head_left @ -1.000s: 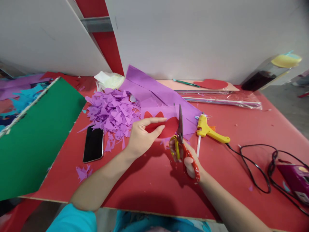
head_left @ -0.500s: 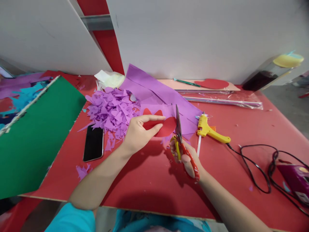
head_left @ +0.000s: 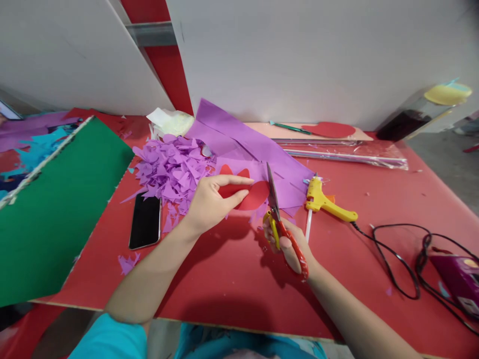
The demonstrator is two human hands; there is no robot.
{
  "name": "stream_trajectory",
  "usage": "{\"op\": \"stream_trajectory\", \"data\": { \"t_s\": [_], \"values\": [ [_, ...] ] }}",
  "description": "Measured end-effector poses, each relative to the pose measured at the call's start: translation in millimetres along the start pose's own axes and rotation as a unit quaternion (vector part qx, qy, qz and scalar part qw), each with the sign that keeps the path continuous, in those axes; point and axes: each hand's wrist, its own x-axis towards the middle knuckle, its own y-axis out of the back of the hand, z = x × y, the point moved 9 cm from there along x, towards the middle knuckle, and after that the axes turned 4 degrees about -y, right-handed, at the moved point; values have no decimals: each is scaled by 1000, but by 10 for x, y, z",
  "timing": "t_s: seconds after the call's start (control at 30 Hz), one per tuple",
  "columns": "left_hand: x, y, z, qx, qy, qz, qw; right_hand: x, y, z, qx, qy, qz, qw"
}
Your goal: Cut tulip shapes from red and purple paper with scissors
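Observation:
My left hand [head_left: 211,199] pinches a red paper cutout [head_left: 257,195] between thumb and fingers. Rounded petal-like lobes of the cutout show above and to the right of the fingers; the rest is behind them. Scissors [head_left: 273,192] with one red and one yellow handle are in my right hand [head_left: 290,244], closed around the handles. Their blades look nearly together and point up and away, at the right edge of the cutout. Sheets of purple paper [head_left: 258,144] lie behind, and a heap of purple paper scraps [head_left: 174,169] sits left of my left hand.
A dark-screened phone [head_left: 145,222] and a green board [head_left: 63,214] are at the left. On the right stand a yellow glue gun [head_left: 329,204], its black cord [head_left: 396,224] and a purple device [head_left: 456,279]. A yellow-lidded container [head_left: 422,109] of dark liquid leans near the wall.
My left hand and the red cutout have shifted slightly left. The scissors' blades have come together and tilted a little left; the right hand has barely moved.

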Motion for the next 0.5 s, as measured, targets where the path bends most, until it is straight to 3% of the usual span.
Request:
{"op": "stream_trajectory", "data": {
  "t_s": [0.5],
  "values": [
    [19,41,0,7,-5,-11,1000,4,36,5,-51,-12,24,998]
  ]
}}
